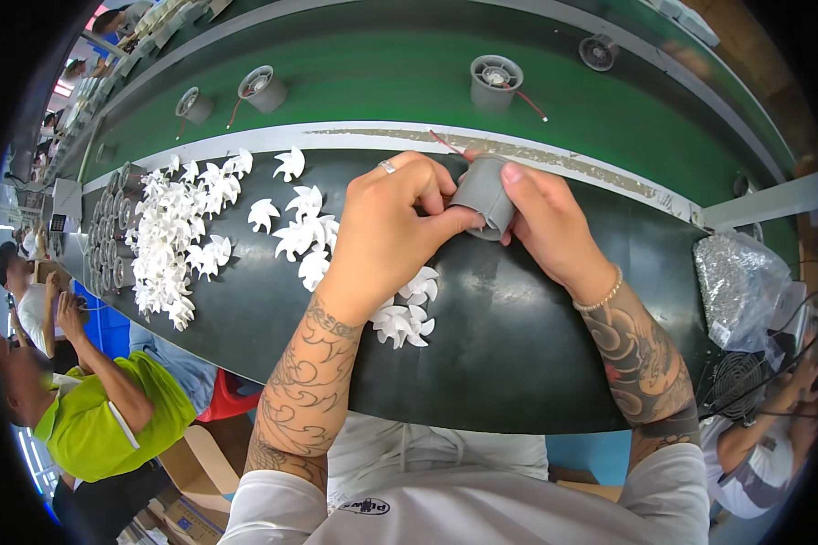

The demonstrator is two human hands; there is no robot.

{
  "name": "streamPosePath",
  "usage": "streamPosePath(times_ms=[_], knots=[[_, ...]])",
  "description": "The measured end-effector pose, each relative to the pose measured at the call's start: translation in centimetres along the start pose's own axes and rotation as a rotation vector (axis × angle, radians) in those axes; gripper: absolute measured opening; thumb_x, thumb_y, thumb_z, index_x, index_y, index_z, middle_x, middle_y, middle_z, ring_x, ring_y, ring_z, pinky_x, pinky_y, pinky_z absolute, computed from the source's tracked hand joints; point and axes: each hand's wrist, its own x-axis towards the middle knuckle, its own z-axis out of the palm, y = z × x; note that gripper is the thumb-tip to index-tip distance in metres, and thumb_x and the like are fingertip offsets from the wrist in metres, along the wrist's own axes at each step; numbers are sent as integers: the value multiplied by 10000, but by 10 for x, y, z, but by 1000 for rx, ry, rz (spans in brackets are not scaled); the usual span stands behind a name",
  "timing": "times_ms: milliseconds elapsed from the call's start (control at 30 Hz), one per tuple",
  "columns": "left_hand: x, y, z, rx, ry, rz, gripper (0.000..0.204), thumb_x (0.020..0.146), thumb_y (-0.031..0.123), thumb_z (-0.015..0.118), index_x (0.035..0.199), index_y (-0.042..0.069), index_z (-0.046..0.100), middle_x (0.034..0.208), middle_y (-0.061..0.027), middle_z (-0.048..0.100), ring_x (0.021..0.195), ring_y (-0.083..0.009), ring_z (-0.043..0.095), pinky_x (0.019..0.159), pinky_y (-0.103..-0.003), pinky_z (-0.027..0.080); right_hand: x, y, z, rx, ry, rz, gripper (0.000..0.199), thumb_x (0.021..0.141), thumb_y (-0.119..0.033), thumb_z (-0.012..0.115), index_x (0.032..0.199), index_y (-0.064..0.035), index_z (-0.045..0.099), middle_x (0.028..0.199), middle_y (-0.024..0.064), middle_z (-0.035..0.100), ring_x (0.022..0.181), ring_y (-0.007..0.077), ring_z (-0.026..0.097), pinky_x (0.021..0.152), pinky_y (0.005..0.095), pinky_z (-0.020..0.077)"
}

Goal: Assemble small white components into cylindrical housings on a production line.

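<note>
**Both hands on one grey housing, blades everywhere**

We've got both hands together over the dark bench (518, 354). The right hand (554, 227) grips a small grey fan housing (483, 193), and the left hand (393, 227) pinches at its near end with fingers curled in. A red wire (445, 143) pokes out just past the knuckles.

Under the left wrist sits a little clump of white blades (407, 313), partly covered by the forearm. More blades (300, 227) are scattered left of the left hand, and a big pile (168, 241) lies further left, next to a row of grey housings (109, 236).

Beyond the hands runs a green belt (382, 82) carrying finished fans (495, 82), well apart from each other. Right of the right forearm there's a crinkly plastic bag (741, 286).

Other workers sit along the line on both sides. We can't tell what the left fingertips are actually holding; the housing hides it.
</note>
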Motion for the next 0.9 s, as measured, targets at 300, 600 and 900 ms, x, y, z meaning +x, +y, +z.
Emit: streamPosePath(times_ms=[300, 600, 900], knots=[[0, -25, -31, 504, 329, 28, 149, 796, 138, 744, 854, 27, 664, 922, -112, 667, 944, -329, 598, 822, -425, 461, 5, -17, -49, -841, 656, -393, 403, 925, -221, 657, 1255, 5, 612, 1126, 141, 634, 989, 240, 624, 836, 315, 504], [-10, -57, -45, 941, 288, -195, 230, 733, 40, 659, 961, 27, 690, 1069, -158, 643, 1006, -317, 573, 871, -452, 446, 38, -26, -100, -1254, 725, -153, 456, 947, -342, 601, 1250, -3, 634, 1185, 250, 634, 1122, 397, 593, 981, 430, 458], [-8, -51, -42, 559, 230, -138, 297, 725, -50, 587, 1003, -29, 686, 988, -234, 622, 956, -418, 599, 866, -459, 513, 164, -10, -192, -1244, 381, -109, 689, 763, -311, 770, 1348, -43, 524, 1337, 249, 536, 1188, 411, 559, 1002, 417, 461]])
